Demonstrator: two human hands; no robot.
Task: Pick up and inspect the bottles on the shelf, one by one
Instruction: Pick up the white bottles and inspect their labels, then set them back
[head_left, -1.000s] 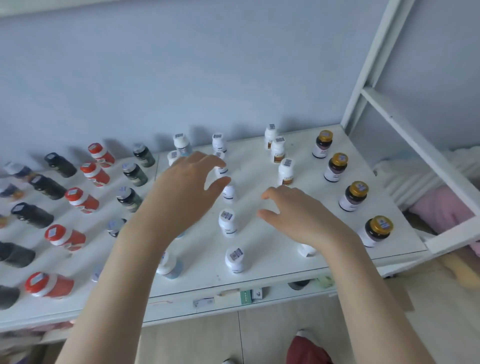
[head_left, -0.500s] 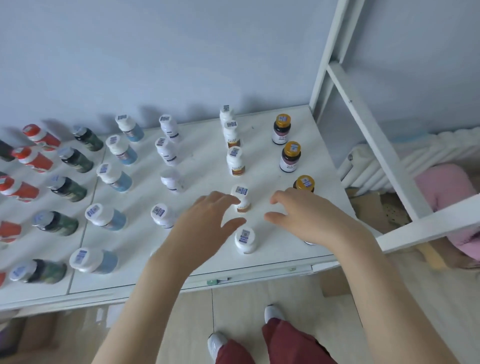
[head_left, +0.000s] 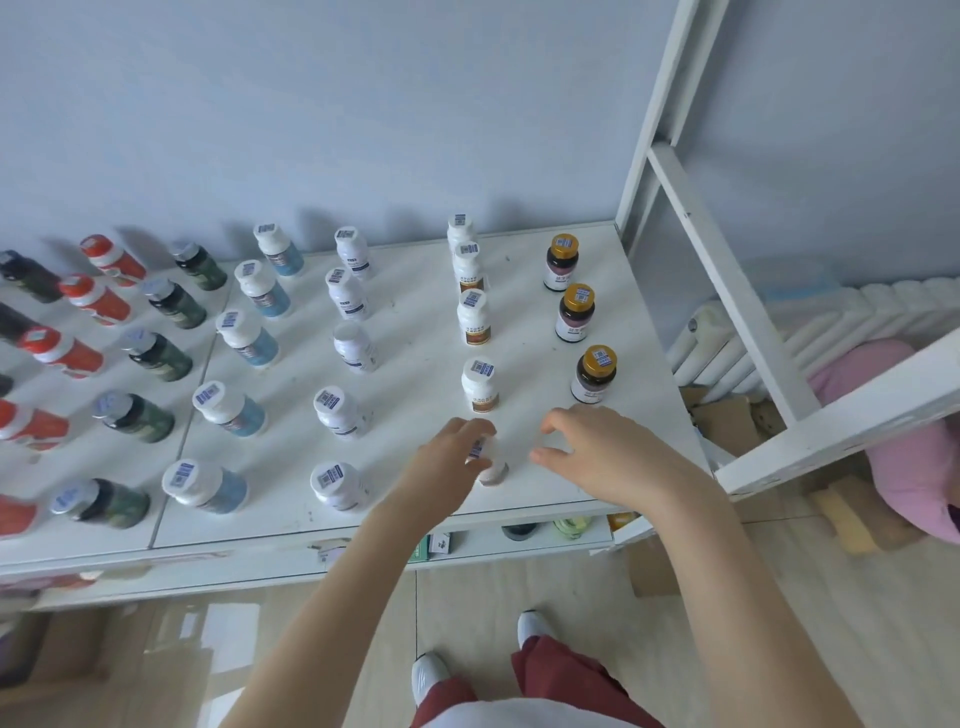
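Two hands were over the shelf (head_left: 410, 312), left hand (head_left: 441, 470) fingers curled round a small white bottle (head_left: 493, 467), right hand (head_left: 602, 457) fingers hung loose and empty beside it.

White shelf (head_left: 415, 332), rows of upright bottles (head_left: 474, 317) (white, gold-capped, red, dark).

A: At the lower margin, what is worn?
B: Dark red trousers (head_left: 563, 683), white shoes (head_left: 430, 675) (toes only in view), a white garment (head_left: 519, 716) at the very edge.
A: And above?
B: Left hand (head_left: 441, 467), right hand (head_left: 608, 457) and both forearms (head_left: 332, 597) bare.
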